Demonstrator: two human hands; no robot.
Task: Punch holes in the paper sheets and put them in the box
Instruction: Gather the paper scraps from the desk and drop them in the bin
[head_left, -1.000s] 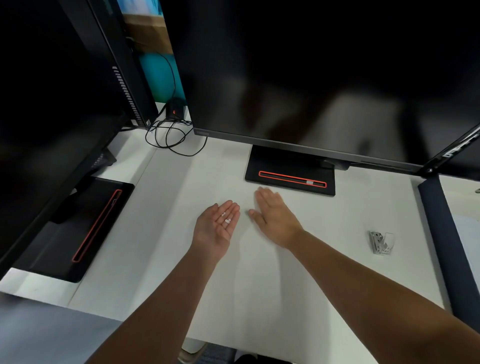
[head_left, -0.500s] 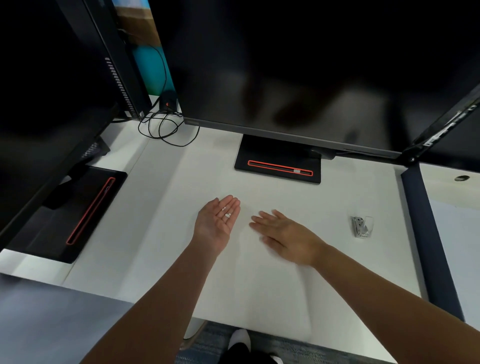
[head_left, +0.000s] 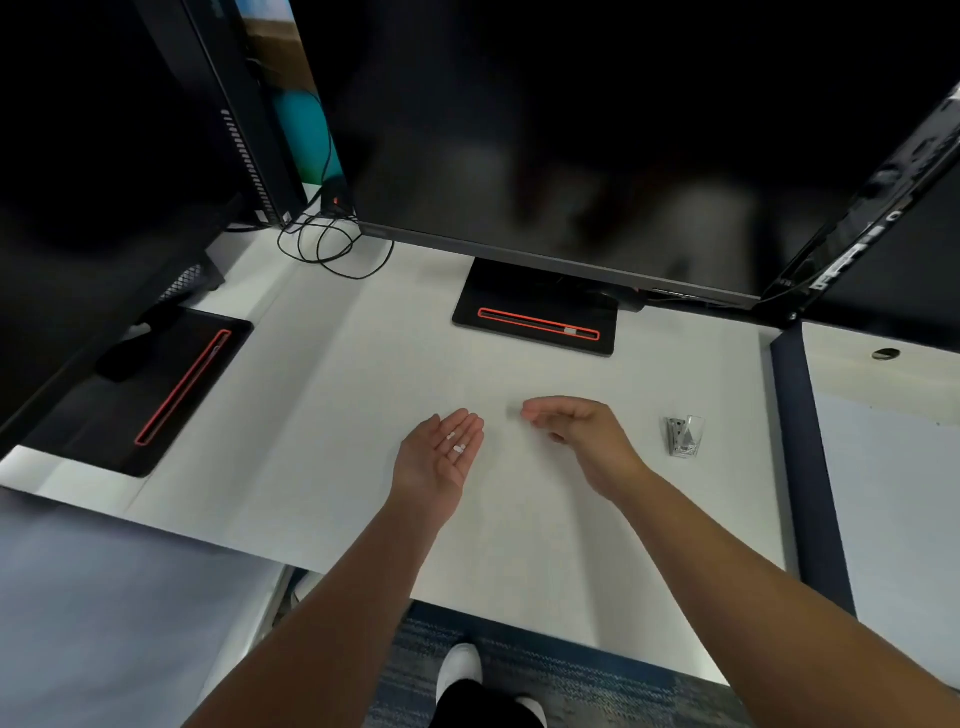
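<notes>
My left hand (head_left: 441, 457) lies palm up over the white desk (head_left: 363, 389), fingers straight, with a few small white paper bits (head_left: 457, 446) resting on the palm. My right hand (head_left: 576, 436) hovers just right of it, above the desk. Its fingers are bunched toward the thumb, and the fingertips point left at a small blurred speck that they seem to pinch. No paper sheets, hole punch or box are in view.
A dark monitor stands on a black base (head_left: 535, 322) behind my hands, and a second monitor base (head_left: 171, 389) is at the left. A small clear holder with metal pieces (head_left: 684, 436) sits to the right. Cables (head_left: 332, 244) coil at the back left, and a dark divider (head_left: 800, 441) borders the desk on the right.
My right hand went from lying flat on the desk to being lifted off it with fingers bunched, nearer to me. My left hand stayed palm up with the bits.
</notes>
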